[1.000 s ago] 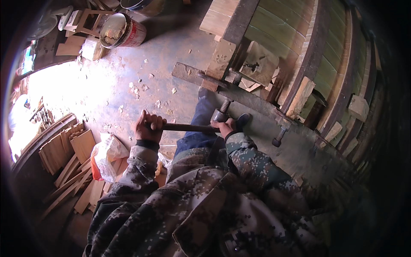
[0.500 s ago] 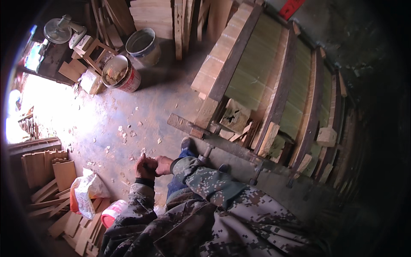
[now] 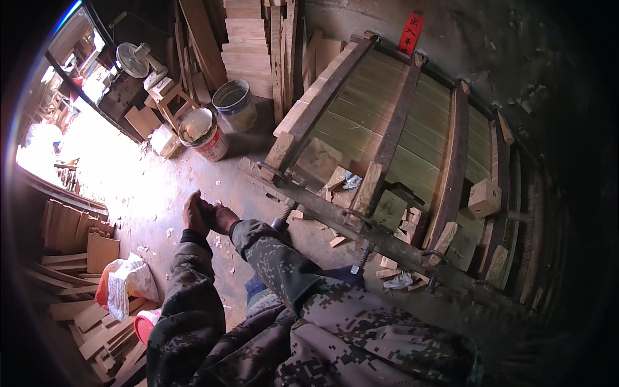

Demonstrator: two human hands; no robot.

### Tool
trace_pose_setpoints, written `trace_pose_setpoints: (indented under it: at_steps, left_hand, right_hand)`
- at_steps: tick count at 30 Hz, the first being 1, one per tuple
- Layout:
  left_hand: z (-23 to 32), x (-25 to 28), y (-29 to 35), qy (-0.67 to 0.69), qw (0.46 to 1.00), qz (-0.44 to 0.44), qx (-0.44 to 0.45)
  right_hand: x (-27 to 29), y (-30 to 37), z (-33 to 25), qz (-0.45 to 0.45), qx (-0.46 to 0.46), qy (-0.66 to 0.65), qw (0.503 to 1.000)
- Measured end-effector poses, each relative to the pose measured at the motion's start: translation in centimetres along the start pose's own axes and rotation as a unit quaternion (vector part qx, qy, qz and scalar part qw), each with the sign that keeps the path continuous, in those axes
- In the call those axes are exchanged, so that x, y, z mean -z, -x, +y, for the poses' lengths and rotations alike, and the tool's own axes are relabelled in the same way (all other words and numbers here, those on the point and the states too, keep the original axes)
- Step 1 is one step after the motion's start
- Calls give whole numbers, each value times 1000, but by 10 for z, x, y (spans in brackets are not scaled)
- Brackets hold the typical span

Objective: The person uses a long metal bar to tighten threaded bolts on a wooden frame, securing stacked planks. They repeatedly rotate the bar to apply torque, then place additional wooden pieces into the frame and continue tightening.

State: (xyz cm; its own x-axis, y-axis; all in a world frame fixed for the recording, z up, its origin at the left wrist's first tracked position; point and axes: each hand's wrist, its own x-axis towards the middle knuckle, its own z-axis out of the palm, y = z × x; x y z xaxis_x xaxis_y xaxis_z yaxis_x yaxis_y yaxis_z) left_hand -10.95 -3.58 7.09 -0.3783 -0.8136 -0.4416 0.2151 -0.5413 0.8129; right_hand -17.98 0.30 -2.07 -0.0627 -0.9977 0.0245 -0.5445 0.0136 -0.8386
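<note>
My left hand [image 3: 195, 213] and my right hand [image 3: 223, 218] meet in front of me, over the floor. Both look closed, with the fingers bent in and pressed toward each other; whether anything small is between them is hidden. Camouflage sleeves with dark cuffs cover both arms. To the right of my hands stands a clamping rack with dark bars [image 3: 394, 132] across pale glued wood panels [image 3: 429, 119]. A threaded clamp screw [image 3: 284, 215] sticks out of its near rail [image 3: 322, 205], close to my right forearm. Neither hand touches the rack.
Wood offcuts [image 3: 103, 329] and a white-orange sack [image 3: 129, 287] lie at lower left, beside a red-white bucket [image 3: 146, 324]. Two more buckets, one red-white [image 3: 205, 138] and one grey [image 3: 236, 109], stand farther off, near a fan [image 3: 135, 61] on a wooden stool [image 3: 171, 103]. A wood block [image 3: 485, 197] rests on the rack.
The view has shifted, bringing more of the doorway and rack into sight. My joined hands have moved forward and left, arms stretched out farther. My right hand stays close against the left.
</note>
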Motion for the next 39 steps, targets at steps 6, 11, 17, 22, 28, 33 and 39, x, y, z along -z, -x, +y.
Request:
trace_pose_setpoints:
  at_steps: [6, 11, 17, 22, 28, 33, 39]
  left_hand:
    - [-10, -26, 49, -64, 996, 5, -58]
    - [4, -28, 46, -50, 998, -27, 0]
    - [28, -18, 32, -82, 972, -200, 91]
    - [23, -16, 17, -46, 980, -173, 86]
    - [27, -10, 6, -127, 987, -80, 57]
    - [51, 12, 15, -60, 977, -67, 191]
    - [-20, 9, 59, -43, 956, -67, 284]
  right_hand:
    - [16, 47, -10, 63, 57, -3, 996]
    - [33, 53, -15, 21, 46, -248, 968]
    - [65, 112, 21, 72, -249, -459, 850]
    - [43, 183, 91, 284, -557, -375, 684]
    - [-14, 179, 107, 222, -500, -527, 651]
    - [-45, 217, 91, 162, -458, -499, 718]
    - [-60, 322, 70, 292, -500, -333, 744]
